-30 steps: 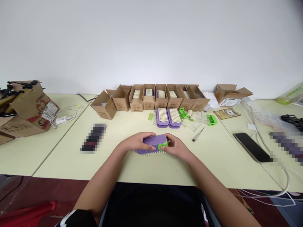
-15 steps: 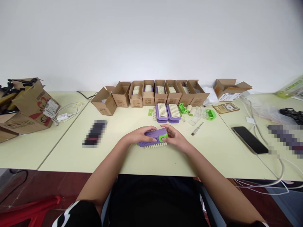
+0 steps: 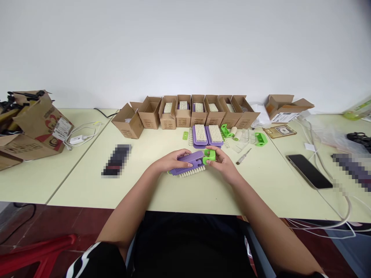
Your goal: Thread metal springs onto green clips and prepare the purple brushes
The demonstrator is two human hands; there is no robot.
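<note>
A purple brush (image 3: pixel 187 164) with pale bristles facing down rests on the table in front of me. My left hand (image 3: pixel 169 161) is closed around its left end and top. My right hand (image 3: pixel 222 162) pinches a green plastic piece (image 3: pixel 209 155) that stands just off the brush's right end. Two more purple brushes (image 3: pixel 208 134) lie bristles up a little farther back.
A row of small open cardboard boxes (image 3: pixel 191 112) holding brushes lines the back. Green parts (image 3: pixel 260 139), springs, a small screwdriver (image 3: pixel 242 156) and clear bags lie at right. A black phone (image 3: pixel 308 176) and white cables sit farther right; a big carton (image 3: pixel 34 125) stands at left.
The green piece has come out of the brush's right end and is lifted slightly by my right hand. My left hand still holds the brush body.
</note>
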